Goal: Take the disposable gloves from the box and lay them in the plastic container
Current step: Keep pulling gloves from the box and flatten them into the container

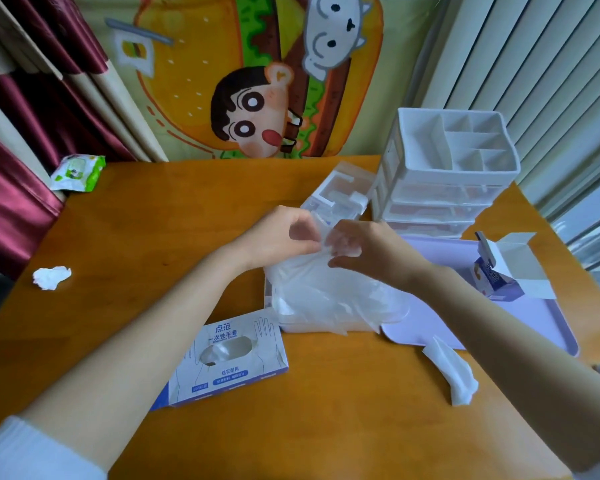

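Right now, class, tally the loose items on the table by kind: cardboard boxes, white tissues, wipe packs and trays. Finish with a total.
Cardboard boxes: 2 (glove box, open small box)
White tissues: 2 (left tissue, right tissue)
Wipe packs: 1 (wipe pack)
Trays: 1 (purple tray)
Total: 6
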### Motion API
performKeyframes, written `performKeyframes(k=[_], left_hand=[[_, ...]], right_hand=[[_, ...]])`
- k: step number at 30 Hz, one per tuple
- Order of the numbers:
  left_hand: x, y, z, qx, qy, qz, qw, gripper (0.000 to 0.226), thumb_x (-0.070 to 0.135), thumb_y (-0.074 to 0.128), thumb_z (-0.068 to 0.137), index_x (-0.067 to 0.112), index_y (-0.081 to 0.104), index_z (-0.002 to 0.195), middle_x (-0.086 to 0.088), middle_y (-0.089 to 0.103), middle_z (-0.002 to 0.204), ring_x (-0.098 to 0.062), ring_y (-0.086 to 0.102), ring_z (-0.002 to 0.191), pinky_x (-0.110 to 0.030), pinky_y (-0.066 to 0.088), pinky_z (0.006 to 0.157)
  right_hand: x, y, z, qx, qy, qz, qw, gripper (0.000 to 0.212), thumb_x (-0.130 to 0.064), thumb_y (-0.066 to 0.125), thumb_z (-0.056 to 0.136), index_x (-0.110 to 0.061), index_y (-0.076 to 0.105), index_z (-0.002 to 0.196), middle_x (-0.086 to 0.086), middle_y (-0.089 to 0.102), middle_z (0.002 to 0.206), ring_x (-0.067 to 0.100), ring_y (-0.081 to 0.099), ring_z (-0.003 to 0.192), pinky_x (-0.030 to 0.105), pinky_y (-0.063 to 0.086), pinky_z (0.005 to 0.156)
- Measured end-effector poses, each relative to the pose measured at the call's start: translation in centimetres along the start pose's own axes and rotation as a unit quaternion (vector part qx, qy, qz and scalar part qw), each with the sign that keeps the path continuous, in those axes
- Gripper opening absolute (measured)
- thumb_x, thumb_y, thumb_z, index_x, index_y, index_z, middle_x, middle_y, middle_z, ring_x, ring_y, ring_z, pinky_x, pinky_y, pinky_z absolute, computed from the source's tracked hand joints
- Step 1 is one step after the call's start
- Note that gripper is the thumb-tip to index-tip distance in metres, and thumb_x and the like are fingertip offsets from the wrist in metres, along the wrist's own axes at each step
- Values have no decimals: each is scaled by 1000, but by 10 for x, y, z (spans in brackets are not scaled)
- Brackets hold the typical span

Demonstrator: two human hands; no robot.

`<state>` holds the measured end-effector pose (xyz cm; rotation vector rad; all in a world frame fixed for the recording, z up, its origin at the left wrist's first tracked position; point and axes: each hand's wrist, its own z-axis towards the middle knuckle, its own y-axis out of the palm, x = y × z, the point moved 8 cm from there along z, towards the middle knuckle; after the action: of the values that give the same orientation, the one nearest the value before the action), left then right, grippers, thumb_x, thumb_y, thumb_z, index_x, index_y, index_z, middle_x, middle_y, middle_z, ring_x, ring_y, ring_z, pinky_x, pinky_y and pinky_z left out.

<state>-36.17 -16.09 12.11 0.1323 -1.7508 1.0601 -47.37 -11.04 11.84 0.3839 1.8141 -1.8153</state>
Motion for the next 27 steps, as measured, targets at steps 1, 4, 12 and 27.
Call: performKeyframes(k=[1, 4, 12, 27], left_hand=[[-2, -4, 2, 21, 0, 13, 1000, 10, 12, 70, 85, 20, 64, 83, 1, 67, 94, -9, 62, 90, -23, 49, 82], [-1, -20, 8, 126, 9, 81, 989, 9, 15, 65, 89, 21, 61, 83, 5, 64, 93, -9, 59, 89, -27, 52, 81], [28, -24, 4, 246, 136, 167, 945, 14, 0, 65, 82, 10, 56, 78, 1, 55, 84, -19, 54, 87, -33, 47, 76], [-101, 99, 21, -194, 12, 497, 846, 28, -3, 50, 87, 16, 58, 106, -2, 56, 114, -22, 44, 113, -30, 27, 96]], right_hand=[[6, -2, 0, 9, 12, -3, 1000, 23, -20, 75, 79, -20, 64, 100, -11, 62, 85, 13, 62, 86, 24, 47, 75], [17, -31, 3, 113, 37, -25, 993, 19, -15, 75, 79, -14, 68, 97, -6, 65, 86, 20, 64, 87, 22, 40, 68], [2, -69, -7, 296, -82, -115, 945, 16, 0, 56, 78, -9, 65, 88, 4, 63, 83, 25, 60, 76, 35, 48, 57], [88, 116, -4, -206, 67, -83, 973, 31, -8, 55, 91, -19, 58, 120, -2, 56, 123, 17, 52, 113, 20, 37, 85]])
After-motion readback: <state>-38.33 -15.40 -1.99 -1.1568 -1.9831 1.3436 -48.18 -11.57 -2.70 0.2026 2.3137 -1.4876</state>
